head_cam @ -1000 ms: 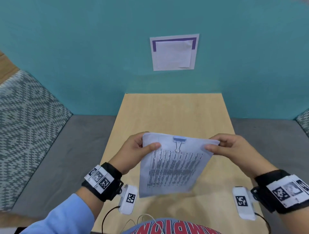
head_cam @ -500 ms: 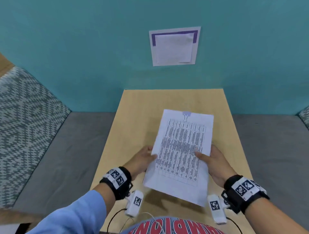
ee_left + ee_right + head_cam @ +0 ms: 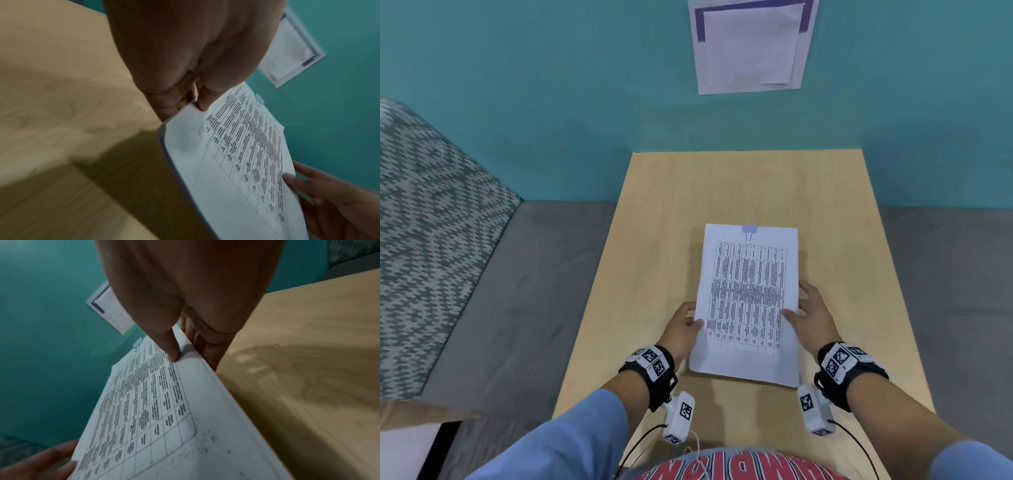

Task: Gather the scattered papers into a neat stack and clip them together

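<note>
Clipped stack (image 3: 746, 305) sits mid-frame in the head view, low over the wooden surface (image 3: 654, 212); a shadow under its near edge suggests that end is not fully down. Binder clip (image 3: 749, 229) is on the far short edge, centred.

Left hand (image 3: 681, 329): grip pinching the stack's left long edge, thumb (image 3: 202, 99) on top, fingers beneath. Right hand (image 3: 813, 317): same grip on the right edge, thumb (image 3: 170, 347) on top.

Judgement: task nearly done; only release is left.

Risks:
- Uneven release could skew the stack toward the near edge of the surface at lower frame.
- Fingers dragged out from beneath could curl the lower sheets.
- One clip only: near corners may fan.
</note>
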A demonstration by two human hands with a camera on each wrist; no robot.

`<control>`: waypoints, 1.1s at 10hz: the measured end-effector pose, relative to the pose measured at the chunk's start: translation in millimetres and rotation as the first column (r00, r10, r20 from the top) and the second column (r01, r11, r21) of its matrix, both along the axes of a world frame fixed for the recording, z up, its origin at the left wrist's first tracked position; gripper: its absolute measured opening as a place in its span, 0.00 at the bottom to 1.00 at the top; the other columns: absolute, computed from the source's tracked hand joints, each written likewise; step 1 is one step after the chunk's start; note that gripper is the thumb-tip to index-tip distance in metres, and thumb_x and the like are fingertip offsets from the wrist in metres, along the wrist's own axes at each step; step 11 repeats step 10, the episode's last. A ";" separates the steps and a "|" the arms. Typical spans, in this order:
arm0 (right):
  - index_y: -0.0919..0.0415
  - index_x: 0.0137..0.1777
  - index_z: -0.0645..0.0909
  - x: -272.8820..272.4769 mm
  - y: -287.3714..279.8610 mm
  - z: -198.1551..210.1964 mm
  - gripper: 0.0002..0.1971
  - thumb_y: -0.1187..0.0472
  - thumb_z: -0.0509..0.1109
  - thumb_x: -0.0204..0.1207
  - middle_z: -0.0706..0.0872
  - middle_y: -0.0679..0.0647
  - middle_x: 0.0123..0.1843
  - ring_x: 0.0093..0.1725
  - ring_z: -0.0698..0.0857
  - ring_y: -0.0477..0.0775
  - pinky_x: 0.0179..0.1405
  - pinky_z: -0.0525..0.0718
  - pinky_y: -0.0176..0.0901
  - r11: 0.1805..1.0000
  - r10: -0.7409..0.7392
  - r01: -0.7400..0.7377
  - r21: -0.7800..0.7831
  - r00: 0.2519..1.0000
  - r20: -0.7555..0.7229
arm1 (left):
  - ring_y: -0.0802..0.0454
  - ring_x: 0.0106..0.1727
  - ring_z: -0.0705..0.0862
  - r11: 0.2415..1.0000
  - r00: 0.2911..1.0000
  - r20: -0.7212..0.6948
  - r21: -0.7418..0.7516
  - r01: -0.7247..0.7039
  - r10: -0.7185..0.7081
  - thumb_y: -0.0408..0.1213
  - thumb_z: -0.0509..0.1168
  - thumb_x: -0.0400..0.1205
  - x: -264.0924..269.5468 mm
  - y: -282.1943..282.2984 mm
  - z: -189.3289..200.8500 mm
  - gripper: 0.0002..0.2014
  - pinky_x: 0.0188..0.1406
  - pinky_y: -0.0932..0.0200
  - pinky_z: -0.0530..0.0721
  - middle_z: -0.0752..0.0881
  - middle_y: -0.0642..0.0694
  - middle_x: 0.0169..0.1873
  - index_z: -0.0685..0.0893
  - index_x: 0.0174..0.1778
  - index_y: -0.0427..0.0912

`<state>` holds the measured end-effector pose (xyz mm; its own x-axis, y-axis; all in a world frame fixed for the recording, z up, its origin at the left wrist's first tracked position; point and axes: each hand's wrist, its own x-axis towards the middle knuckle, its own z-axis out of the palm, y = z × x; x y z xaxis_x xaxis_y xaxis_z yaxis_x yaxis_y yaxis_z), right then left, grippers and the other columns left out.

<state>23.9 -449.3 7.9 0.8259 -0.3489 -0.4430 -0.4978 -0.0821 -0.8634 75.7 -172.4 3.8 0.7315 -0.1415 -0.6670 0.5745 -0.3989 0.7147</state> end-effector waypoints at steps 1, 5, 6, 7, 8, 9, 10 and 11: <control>0.49 0.88 0.65 3.4 4.0 -20.2 0.35 0.71 0.70 0.85 0.87 0.60 0.70 0.60 0.84 0.54 0.60 0.83 0.48 0.997 0.013 -0.019 -0.072 0.997 -0.079 | 0.37 0.67 0.90 0.998 1.000 -0.017 0.064 0.005 -0.004 0.34 0.59 0.93 6.5 -1.5 -25.8 0.15 0.74 0.33 0.85 0.90 0.43 0.67 0.80 0.72 0.55; 0.57 0.92 0.60 33.5 1.1 -53.5 0.37 0.63 0.71 0.86 0.82 0.58 0.80 0.70 0.87 0.64 0.73 0.83 0.57 0.943 0.164 -0.213 -0.257 0.966 -0.200 | 0.38 0.66 0.89 0.989 0.991 -0.106 0.134 -0.066 0.081 0.40 0.65 0.92 24.9 -8.4 -40.7 0.15 0.70 0.37 0.88 0.86 0.46 0.60 0.76 0.73 0.41; 0.59 0.88 0.66 23.3 -3.0 -64.6 0.35 0.61 0.75 0.82 0.83 0.62 0.74 0.64 0.88 0.63 0.69 0.86 0.60 0.929 0.171 -0.234 -0.285 0.958 -0.231 | 0.44 0.63 0.88 0.977 1.000 -0.028 0.212 0.016 -0.010 0.43 0.67 0.90 24.7 -7.4 -44.3 0.16 0.66 0.47 0.87 0.86 0.45 0.63 0.77 0.72 0.43; 0.60 0.81 0.73 1.7 -3.0 -65.3 0.29 0.62 0.76 0.81 0.87 0.58 0.61 0.54 0.88 0.57 0.56 0.84 0.47 0.907 0.231 -0.308 -0.287 0.934 -0.273 | 0.43 0.60 0.82 0.939 0.986 0.084 0.326 0.109 -0.144 0.44 0.68 0.88 18.8 2.2 -55.3 0.13 0.66 0.47 0.84 0.81 0.41 0.64 0.77 0.67 0.51; 0.58 0.81 0.73 -28.1 -1.4 -63.6 0.30 0.62 0.77 0.80 0.84 0.54 0.56 0.47 0.87 0.52 0.46 0.79 0.39 0.882 0.307 -0.389 -0.265 0.902 -0.303 | 0.41 0.73 0.78 0.901 0.971 0.057 0.388 0.195 -0.234 0.46 0.66 0.89 3.5 21.9 -60.7 0.21 0.76 0.49 0.79 0.74 0.43 0.69 0.78 0.79 0.53; 0.53 0.82 0.73 -54.1 3.1 -63.1 0.31 0.60 0.77 0.79 0.85 0.51 0.54 0.46 0.89 0.47 0.42 0.78 0.30 0.853 0.396 -0.472 -0.222 0.863 -0.313 | 0.44 0.77 0.79 0.896 0.952 0.071 0.364 0.253 -0.298 0.46 0.65 0.91 -14.5 45.0 -60.1 0.24 0.80 0.47 0.78 0.74 0.49 0.67 0.75 0.85 0.55; 0.53 0.86 0.68 -72.3 1.8 -58.8 0.35 0.59 0.77 0.81 0.84 0.52 0.58 0.46 0.87 0.42 0.40 0.76 0.23 0.887 0.366 -0.430 -0.170 0.877 -0.312 | 0.50 0.56 0.86 0.895 0.939 0.028 0.314 0.317 -0.343 0.45 0.65 0.92 -35.3 73.9 -53.4 0.19 0.58 0.57 0.83 0.84 0.46 0.57 0.76 0.80 0.61; 0.53 0.86 0.68 -72.3 1.8 -58.8 0.35 0.59 0.77 0.81 0.84 0.52 0.58 0.46 0.87 0.42 0.40 0.76 0.23 0.887 0.366 -0.430 -0.170 0.877 -0.312 | 0.50 0.56 0.86 0.895 0.939 0.028 0.314 0.317 -0.343 0.45 0.65 0.92 -35.3 73.9 -53.4 0.19 0.58 0.57 0.83 0.84 0.46 0.57 0.76 0.80 0.61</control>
